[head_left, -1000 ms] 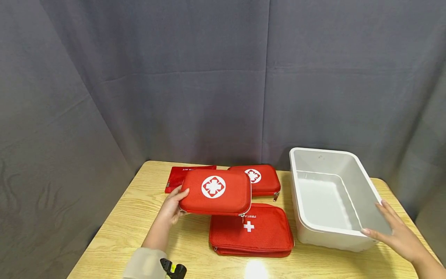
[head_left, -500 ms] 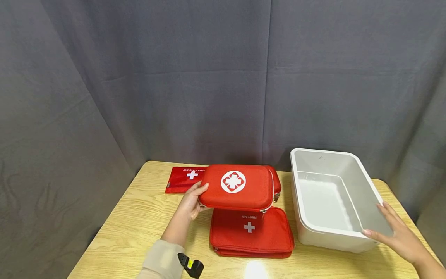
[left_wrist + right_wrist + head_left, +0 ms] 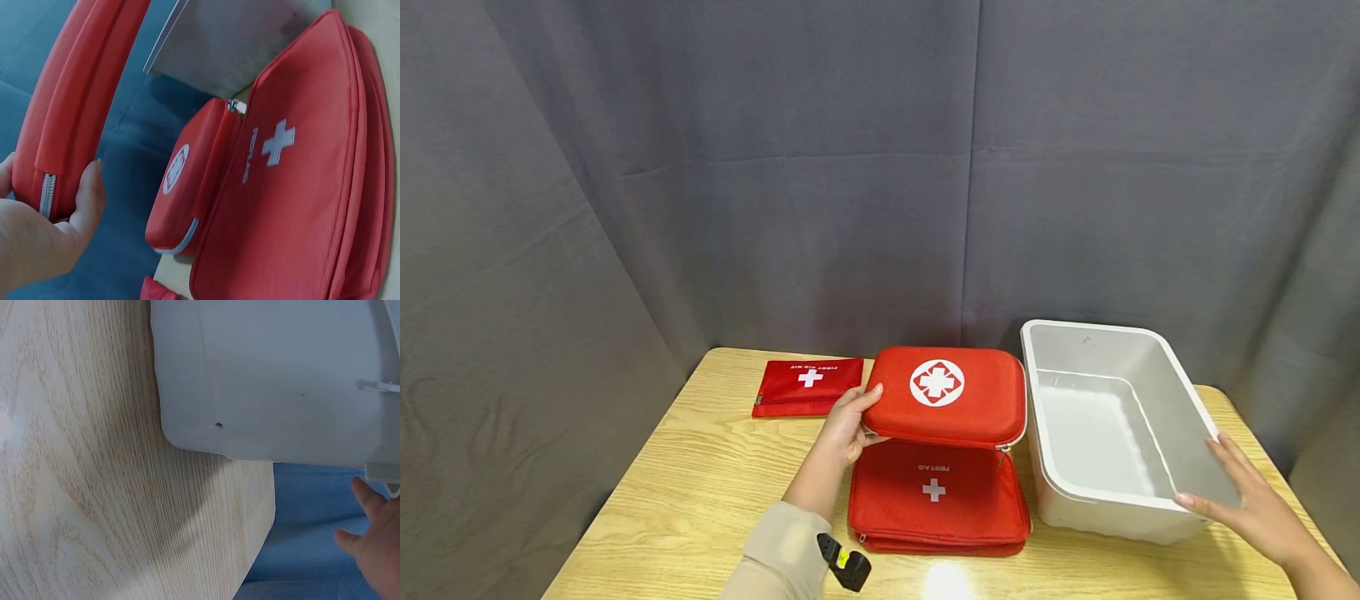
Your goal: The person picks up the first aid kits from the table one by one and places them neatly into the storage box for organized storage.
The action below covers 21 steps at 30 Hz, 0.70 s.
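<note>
My left hand (image 3: 846,429) grips the left end of a red hard case (image 3: 970,400) with a round white emblem, thumb on top, held raised over the back of the table. In the left wrist view, the hand (image 3: 53,231) pinches the end of this case (image 3: 78,100). Below it lies a red soft first aid bag (image 3: 940,521), and another hard case (image 3: 194,178), mostly hidden in the head view, sits beside that bag. My right hand (image 3: 1258,504) rests with extended fingers at the near right corner of a white bin (image 3: 1120,500).
A flat red pouch (image 3: 797,400) lies at the back left of the wooden table (image 3: 700,492). The bin stands on the right side, and nothing shows inside it. A grey curtain (image 3: 820,183) hangs behind the table.
My left hand has carried the hard case to the right, uncovering the flat pouch and covering the other hard case in the head view. My right hand has stayed at the bin.
</note>
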Tool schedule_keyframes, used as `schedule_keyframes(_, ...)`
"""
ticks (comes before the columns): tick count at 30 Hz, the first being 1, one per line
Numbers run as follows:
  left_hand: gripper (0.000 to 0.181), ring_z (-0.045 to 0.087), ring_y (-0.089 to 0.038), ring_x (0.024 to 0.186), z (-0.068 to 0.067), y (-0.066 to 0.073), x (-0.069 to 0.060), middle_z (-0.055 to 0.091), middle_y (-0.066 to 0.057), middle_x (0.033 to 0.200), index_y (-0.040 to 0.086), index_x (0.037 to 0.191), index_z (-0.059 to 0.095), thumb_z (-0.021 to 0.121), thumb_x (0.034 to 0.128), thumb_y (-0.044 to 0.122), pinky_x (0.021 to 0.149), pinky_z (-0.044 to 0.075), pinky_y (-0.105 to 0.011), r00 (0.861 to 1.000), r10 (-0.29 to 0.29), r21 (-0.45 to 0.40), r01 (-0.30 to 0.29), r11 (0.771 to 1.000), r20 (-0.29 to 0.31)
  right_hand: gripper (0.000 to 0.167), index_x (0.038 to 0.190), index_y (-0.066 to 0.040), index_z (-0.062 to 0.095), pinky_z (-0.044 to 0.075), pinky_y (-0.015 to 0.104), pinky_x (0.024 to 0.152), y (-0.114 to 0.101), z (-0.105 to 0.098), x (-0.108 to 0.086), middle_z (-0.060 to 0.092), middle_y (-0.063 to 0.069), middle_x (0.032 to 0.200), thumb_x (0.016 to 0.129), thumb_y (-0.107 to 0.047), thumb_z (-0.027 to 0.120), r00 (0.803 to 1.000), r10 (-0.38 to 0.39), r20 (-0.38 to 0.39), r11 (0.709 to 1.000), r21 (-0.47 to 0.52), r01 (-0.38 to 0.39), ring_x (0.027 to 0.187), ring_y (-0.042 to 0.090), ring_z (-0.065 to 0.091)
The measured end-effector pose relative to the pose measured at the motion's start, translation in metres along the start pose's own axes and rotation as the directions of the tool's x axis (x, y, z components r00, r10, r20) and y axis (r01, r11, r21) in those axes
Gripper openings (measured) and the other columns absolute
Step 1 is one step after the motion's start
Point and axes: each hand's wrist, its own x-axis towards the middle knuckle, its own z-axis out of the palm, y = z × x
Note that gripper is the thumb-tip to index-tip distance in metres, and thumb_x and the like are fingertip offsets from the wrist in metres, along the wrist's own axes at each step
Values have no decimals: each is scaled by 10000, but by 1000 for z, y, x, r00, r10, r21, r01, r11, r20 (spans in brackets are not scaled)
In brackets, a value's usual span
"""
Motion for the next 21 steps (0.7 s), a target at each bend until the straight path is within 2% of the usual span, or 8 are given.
schedule_keyframes(10,399,549,-191,754,27,-1,11,502,-109,973,28,1190,364,520,845,155,673,444,-439,1000,-9,8,9,1000,19,806,1345,59,97,5,657,867,0,-2,0,-65,183,1408,782,-209,607,1000,-9,-6,1000,-8,9,1217,436,-47)
schedule_keyframes(21,388,547,-188,731,65,-1,26,522,-90,919,55,1164,426,565,812,143,603,474,-409,999,0,74,-4,997,47,812,1353,40,86,20,674,845,-1,-2,1,-75,173,1410,784,-214,606,1000,6,8,1000,-3,-6,1211,454,-45)
